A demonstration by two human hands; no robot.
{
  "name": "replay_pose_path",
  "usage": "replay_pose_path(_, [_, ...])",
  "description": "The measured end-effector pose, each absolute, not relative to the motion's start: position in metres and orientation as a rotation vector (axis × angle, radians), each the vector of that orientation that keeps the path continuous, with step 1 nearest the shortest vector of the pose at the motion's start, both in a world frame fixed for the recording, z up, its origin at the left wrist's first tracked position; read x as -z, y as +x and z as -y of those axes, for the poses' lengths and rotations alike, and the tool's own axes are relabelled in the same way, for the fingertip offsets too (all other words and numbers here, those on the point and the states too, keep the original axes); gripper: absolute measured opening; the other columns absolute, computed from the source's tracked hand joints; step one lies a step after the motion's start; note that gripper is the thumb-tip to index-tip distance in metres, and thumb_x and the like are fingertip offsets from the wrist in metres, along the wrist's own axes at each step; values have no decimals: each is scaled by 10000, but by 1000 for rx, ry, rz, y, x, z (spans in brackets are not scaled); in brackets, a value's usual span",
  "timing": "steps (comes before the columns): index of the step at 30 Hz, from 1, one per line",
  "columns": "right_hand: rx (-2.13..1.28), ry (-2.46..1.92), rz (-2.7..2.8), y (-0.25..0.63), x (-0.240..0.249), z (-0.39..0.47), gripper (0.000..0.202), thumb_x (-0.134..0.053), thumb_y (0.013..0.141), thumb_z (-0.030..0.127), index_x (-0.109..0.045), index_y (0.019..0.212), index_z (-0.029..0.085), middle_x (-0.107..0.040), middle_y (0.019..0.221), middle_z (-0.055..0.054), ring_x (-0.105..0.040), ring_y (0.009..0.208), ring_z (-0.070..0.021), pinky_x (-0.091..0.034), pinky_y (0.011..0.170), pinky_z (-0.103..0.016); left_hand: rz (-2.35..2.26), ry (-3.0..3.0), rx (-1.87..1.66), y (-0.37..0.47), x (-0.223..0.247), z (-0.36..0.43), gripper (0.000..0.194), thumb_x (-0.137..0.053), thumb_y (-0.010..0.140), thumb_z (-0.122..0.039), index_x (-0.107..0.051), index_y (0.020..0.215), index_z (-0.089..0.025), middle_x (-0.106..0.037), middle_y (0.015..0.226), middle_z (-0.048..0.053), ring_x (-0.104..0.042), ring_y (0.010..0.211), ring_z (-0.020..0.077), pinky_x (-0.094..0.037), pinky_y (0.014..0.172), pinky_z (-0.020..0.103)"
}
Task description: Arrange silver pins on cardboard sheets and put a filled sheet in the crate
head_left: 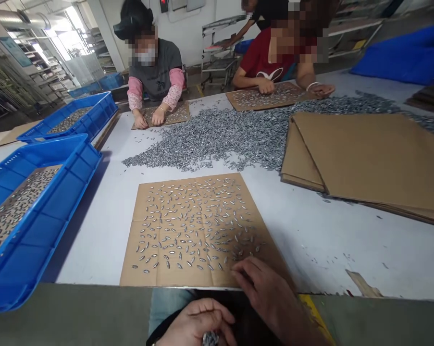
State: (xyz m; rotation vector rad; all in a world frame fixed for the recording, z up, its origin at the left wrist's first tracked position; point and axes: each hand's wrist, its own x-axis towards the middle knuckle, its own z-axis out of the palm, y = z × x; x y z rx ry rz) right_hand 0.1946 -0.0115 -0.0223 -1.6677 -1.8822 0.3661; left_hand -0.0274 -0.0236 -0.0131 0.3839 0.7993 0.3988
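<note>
A cardboard sheet (132, 274) lies flat at the table's front edge. Small silvery spindle-shaped metal pieces (190, 264) are spread over it, apart from one another, closer together toward the lower right. My right hand (265, 288) is over the sheet's lower right corner, thumb and fingertips pinched beside the nearest pieces; whatever is between them is hidden. Below the table edge, my left hand (198, 322) curls around a handful of the metal pieces (210, 338), partly cut off by the frame's bottom.
A large heap of metal pieces (234, 132) covers the table's middle. Stacked cardboard sheets (368, 158) lie right. Blue crates (67, 192) holding loaded sheets stand left. Across the table, two co-workers' hands (159, 115) (266, 86) are at similar sheets. Blue cloth (400, 57) lies far right.
</note>
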Motion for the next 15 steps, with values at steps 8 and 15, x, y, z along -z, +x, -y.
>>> replay_pose_path(8, [-210, -1741, 1852, 179, 28, 1, 319, -416, 1082, 333, -605, 836, 259, -665, 785, -3, -670, 698, -169, -494, 630, -274, -862, 585, -375, -19, 5, 17, 615, -718, 830, -713, -669, 986, -120, -712, 693, 85, -460, 424, 77, -238, 456, 216])
replay_pose_path(15, [-374, -1410, 1970, 168, 6, 46, 299, -395, 1094, 317, -674, 1000, 265, -691, 831, 0, -662, 754, -153, -500, 720, -259, -973, 794, -389, -17, -3, 12, 643, -601, 890, -759, -756, 1051, -156, -765, 1023, 168, -686, 865, 217, -538, 783, 311])
